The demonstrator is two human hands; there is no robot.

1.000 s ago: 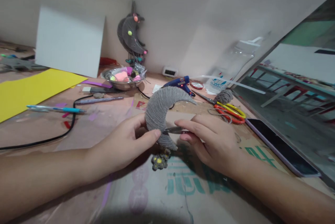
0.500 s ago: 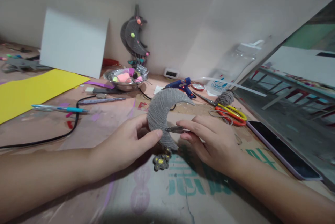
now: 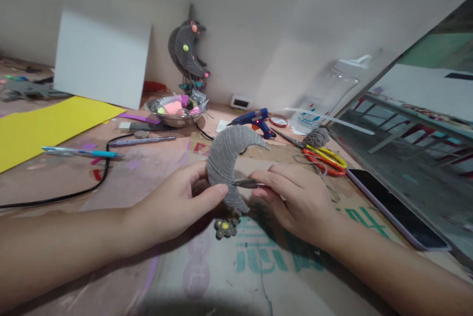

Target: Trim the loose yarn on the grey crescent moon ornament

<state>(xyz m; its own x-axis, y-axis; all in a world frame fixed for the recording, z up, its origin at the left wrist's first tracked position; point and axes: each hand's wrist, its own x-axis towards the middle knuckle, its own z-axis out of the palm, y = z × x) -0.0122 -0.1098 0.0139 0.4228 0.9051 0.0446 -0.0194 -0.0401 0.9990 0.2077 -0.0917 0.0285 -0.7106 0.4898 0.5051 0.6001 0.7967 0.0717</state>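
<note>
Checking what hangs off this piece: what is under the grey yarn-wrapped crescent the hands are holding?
Under the grey crescent a small dark flower ornament with a yellow centre lies on the cardboard. The left hand and right hand hide whatever joins it to the crescent.

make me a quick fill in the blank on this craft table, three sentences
1. The left hand grips a crescent moon wrapped in grey ____.
2. The right hand presses small metal ____ against the moon.
3. The glue gun behind the moon is coloured ____.

Missing words: yarn; scissors; blue
</note>
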